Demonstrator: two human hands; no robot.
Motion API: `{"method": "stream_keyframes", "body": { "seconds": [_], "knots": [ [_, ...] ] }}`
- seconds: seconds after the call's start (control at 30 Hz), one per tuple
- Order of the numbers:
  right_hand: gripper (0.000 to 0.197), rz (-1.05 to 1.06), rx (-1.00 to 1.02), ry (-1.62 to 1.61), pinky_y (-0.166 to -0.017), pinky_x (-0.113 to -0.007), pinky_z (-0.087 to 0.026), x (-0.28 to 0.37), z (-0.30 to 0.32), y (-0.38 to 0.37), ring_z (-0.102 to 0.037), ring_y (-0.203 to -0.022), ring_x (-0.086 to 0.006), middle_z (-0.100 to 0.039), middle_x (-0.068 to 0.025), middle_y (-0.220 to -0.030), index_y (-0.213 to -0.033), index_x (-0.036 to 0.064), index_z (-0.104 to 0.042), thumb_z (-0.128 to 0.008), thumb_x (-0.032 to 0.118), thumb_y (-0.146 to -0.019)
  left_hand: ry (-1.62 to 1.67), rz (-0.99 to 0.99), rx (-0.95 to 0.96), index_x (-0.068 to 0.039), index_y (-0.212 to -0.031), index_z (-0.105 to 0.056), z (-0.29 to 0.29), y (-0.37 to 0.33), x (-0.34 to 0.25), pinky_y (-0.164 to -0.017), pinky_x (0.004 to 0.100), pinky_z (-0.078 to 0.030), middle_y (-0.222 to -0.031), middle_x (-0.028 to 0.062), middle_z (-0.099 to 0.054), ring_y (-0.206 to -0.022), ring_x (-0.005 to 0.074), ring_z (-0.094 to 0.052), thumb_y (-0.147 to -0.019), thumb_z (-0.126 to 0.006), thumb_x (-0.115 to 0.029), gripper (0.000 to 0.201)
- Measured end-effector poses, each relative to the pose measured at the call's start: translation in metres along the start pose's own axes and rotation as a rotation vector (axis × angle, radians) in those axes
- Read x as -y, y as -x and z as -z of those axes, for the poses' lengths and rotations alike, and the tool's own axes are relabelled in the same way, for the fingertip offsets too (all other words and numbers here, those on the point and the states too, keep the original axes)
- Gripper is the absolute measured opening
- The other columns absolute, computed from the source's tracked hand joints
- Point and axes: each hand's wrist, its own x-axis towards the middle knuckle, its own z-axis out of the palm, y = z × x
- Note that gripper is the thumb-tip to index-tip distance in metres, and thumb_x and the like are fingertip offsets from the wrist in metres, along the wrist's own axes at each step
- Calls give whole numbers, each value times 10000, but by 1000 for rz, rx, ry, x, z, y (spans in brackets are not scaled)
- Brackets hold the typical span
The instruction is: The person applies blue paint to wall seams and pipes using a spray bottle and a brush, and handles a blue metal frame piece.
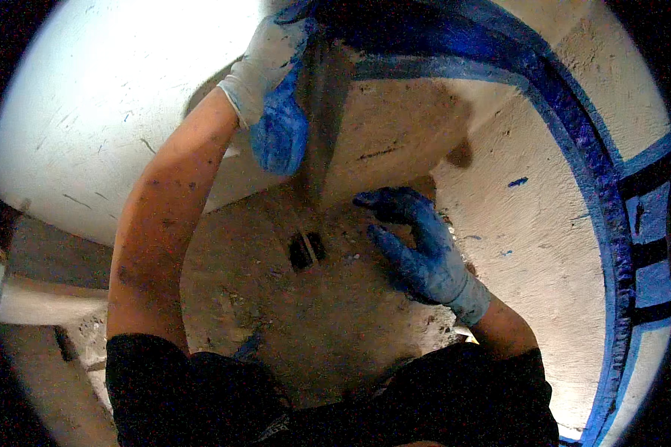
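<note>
White wall (104,104): left of my left hand (276,52). Floor (231,246): below it. Blue band (578,112): arcs above and right of my right hand (421,257), which is released, fingers curved. Blue object (279,138): just below my left hand; whether grasped, I cannot tell. Dark patch (300,252): left of my right.

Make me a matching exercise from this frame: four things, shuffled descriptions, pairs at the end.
Things
1. Left hand
2. Sleeves
3. Right hand
4. Blue band

Descriptions
A. Curves from the top of the picture down its right side
B. Gloved, blue-coated fingers spread apart
C. Black, at the lower edge
D. Gloved, raised near the top, by a blue-smeared object

Pairs: 1-D, 2-C, 3-B, 4-A
</note>
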Motion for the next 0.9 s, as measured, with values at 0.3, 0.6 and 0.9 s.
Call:
{"method": "stream_keyframes", "body": {
  "seconds": [0.3, 0.6, 0.9],
  "knots": [
    [325, 49, -27, -4, -895, -325, -447, 1, 12, 2, -552, -1032, -206, -563, -89, -1145, -1165, 57, -550, -607, 79, -846, 472, 271, 33, -33, -1171, -552, 2, 6, -6, -864, 270, -449, -1032, 34, -583, -929, 120, -513, -943, -462, -113, 258],
    [306, 95, -48, -14, -881, -320, -458, -1, 15, 3, -569, -1009, -217, -566, -96, -1124, -1149, 61, -565, -609, 80, -847, 510, 429, 12, -49, -1201, -535, -5, -10, -28, -865, 248, -440, -1062, 18, -567, -956, 105, -501, -952, -452, -165, 287],
    [293, 94, -40, 38, -883, -316, -455, 2, 16, 4, -559, -1014, -214, -562, -94, -1112, -1140, 62, -572, -606, 82, -849, 304, 251, 151, 4, -1280, -462, 5, -5, -19, -903, 240, -429, -1151, 45, -552, -1035, 124, -511, -954, -383, -66, 343]
  ]
}}
